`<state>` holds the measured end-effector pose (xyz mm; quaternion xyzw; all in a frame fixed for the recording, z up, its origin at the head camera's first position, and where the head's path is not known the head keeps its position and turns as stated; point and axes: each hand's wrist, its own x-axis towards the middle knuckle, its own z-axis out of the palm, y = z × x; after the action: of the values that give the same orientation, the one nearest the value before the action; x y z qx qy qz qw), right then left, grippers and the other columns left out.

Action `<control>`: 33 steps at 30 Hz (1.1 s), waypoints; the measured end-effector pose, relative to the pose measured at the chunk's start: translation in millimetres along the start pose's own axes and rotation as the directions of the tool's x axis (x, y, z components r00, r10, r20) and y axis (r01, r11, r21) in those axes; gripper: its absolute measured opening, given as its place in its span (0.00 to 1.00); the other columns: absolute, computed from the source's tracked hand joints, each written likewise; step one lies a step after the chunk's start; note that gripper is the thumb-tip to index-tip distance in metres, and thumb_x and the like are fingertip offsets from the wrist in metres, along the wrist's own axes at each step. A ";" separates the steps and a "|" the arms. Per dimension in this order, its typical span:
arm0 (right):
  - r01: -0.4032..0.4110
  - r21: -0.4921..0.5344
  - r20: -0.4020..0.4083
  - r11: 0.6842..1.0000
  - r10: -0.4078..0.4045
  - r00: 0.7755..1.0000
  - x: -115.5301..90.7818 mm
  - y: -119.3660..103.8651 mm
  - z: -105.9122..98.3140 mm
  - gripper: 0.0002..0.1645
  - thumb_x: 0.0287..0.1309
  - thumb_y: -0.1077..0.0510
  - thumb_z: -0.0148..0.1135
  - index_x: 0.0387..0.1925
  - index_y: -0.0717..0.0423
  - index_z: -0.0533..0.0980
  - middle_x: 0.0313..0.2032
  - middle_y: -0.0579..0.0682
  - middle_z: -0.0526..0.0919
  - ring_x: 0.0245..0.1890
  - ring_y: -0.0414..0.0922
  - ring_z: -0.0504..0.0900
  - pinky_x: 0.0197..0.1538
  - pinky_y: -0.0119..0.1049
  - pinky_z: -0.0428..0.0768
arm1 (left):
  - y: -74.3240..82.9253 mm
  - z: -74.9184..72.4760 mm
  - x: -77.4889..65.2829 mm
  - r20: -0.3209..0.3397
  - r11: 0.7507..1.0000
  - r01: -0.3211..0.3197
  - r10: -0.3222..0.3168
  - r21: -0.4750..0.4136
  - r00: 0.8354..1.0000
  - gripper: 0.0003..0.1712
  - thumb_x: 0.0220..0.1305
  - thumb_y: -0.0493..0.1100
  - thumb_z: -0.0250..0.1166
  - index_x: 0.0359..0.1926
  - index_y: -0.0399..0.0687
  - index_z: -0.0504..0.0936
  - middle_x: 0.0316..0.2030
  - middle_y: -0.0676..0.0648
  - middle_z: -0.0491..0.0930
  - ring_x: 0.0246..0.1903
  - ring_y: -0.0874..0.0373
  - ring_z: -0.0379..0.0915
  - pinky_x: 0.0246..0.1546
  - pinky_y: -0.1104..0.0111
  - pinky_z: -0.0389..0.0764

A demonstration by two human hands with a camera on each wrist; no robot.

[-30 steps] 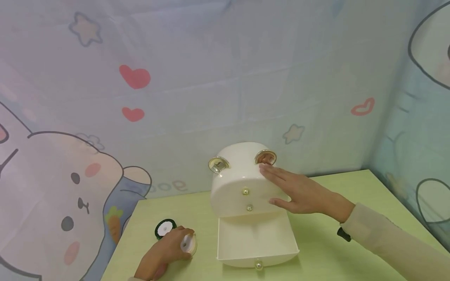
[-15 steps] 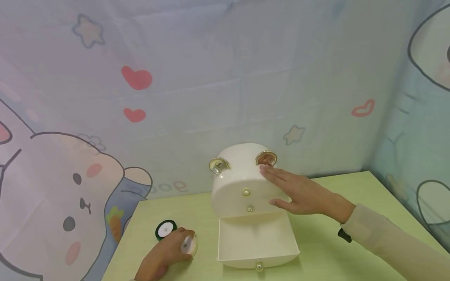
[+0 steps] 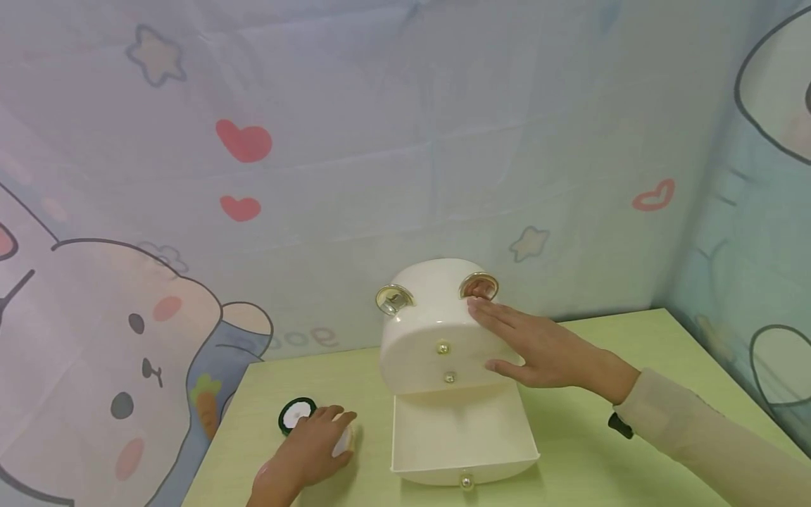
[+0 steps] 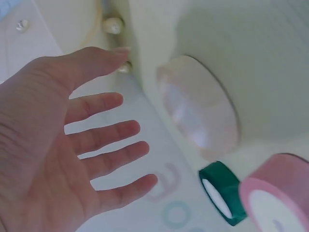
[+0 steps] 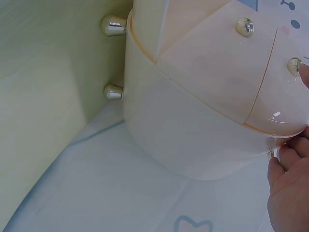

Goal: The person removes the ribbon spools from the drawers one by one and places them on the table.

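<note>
My left hand (image 3: 310, 447) hovers with fingers spread at a roll of pale ribbon (image 3: 344, 443) on the table. In the left wrist view, a gap shows between its fingertips and that ribbon roll (image 4: 198, 106). A green ribbon roll (image 3: 296, 416) lies just beyond the hand, and a pink ribbon roll (image 4: 270, 188) shows beside the green one. My right hand (image 3: 538, 348) rests its straight fingers on top of a glossy white drawer box (image 3: 437, 306), the thumb along its front. The box's bottom drawer (image 3: 462, 429) stands pulled out.
Gold round ears (image 3: 394, 299) and gold knobs (image 3: 443, 348) stick out from the box. The light green table (image 3: 608, 422) ends at a cartoon-printed cloth (image 3: 393, 141) behind, with more cloth at the right side.
My left hand has let go of the pale ribbon roll, its fingers spreading and drawing slightly back. The right hand and the box have stayed put.
</note>
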<state>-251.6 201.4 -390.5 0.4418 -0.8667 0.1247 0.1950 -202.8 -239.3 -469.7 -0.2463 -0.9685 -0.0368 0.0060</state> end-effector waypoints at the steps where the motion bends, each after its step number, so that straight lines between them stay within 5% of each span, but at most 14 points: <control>1: -0.003 0.003 0.005 1.000 0.003 1.000 0.1 0.1 -0.1 0.51 0.71 0.44 0.65 0.83 0.57 0.52 0.82 0.55 0.59 0.78 0.54 0.67 0.69 0.51 0.78 | 3.2 -2.1 -0.4 -0.012 1.000 -0.009 0.010 0.022 1.000 0.31 0.59 0.49 0.76 0.61 0.44 0.80 0.58 0.37 0.81 0.59 0.37 0.78 0.50 0.37 0.81; 7: -0.004 0.009 0.009 1.000 0.004 1.000 0.6 0.1 -2.4 0.51 0.70 0.44 0.66 0.83 0.58 0.52 0.82 0.56 0.59 0.79 0.55 0.66 0.70 0.51 0.78 | 24.1 -13.9 -2.0 -0.120 0.987 -0.065 0.083 0.147 0.989 0.27 0.61 0.49 0.76 0.58 0.46 0.81 0.58 0.39 0.81 0.59 0.41 0.80 0.50 0.49 0.85; 23: 0.010 0.000 -0.012 1.000 -0.010 1.000 -0.2 1.9 -1.1 0.52 0.70 0.44 0.66 0.83 0.58 0.53 0.82 0.56 0.59 0.78 0.55 0.67 0.70 0.50 0.78 | 60.3 -24.8 -6.7 -0.346 0.947 -0.134 0.235 0.291 0.908 0.23 0.55 0.48 0.79 0.50 0.53 0.82 0.51 0.48 0.83 0.51 0.53 0.81 0.44 0.60 0.85; 27: 0.003 0.001 -0.011 1.000 -0.003 1.000 -0.9 2.2 -1.4 0.52 0.70 0.44 0.66 0.83 0.58 0.53 0.82 0.56 0.59 0.78 0.55 0.67 0.70 0.50 0.78 | 67.8 -21.9 -6.5 -0.425 0.930 -0.169 0.304 0.326 0.853 0.24 0.51 0.48 0.81 0.48 0.52 0.82 0.48 0.48 0.83 0.47 0.55 0.82 0.38 0.65 0.85; 30: 0.004 0.004 -0.016 1.000 -0.004 1.000 -0.8 2.2 -1.0 0.52 0.70 0.44 0.67 0.82 0.59 0.53 0.82 0.56 0.60 0.78 0.55 0.67 0.69 0.50 0.78 | 74.4 -18.5 -5.9 -0.495 0.913 -0.207 0.369 0.351 0.787 0.22 0.51 0.48 0.79 0.47 0.51 0.83 0.47 0.47 0.83 0.41 0.56 0.82 0.31 0.68 0.82; 33: 0.003 0.010 -0.011 1.000 -0.003 1.000 -0.7 2.4 0.2 0.51 0.71 0.44 0.65 0.83 0.58 0.53 0.82 0.56 0.59 0.78 0.55 0.67 0.69 0.51 0.78 | 82.7 -16.1 -4.4 -0.561 0.900 -0.232 0.414 0.368 0.717 0.10 0.65 0.47 0.65 0.45 0.50 0.83 0.46 0.47 0.82 0.36 0.58 0.80 0.26 0.70 0.80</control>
<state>-253.2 203.2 -391.0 0.4434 -0.8643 0.1312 0.1979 -159.5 -170.2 -448.2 -0.3835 -0.8471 0.0178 0.3675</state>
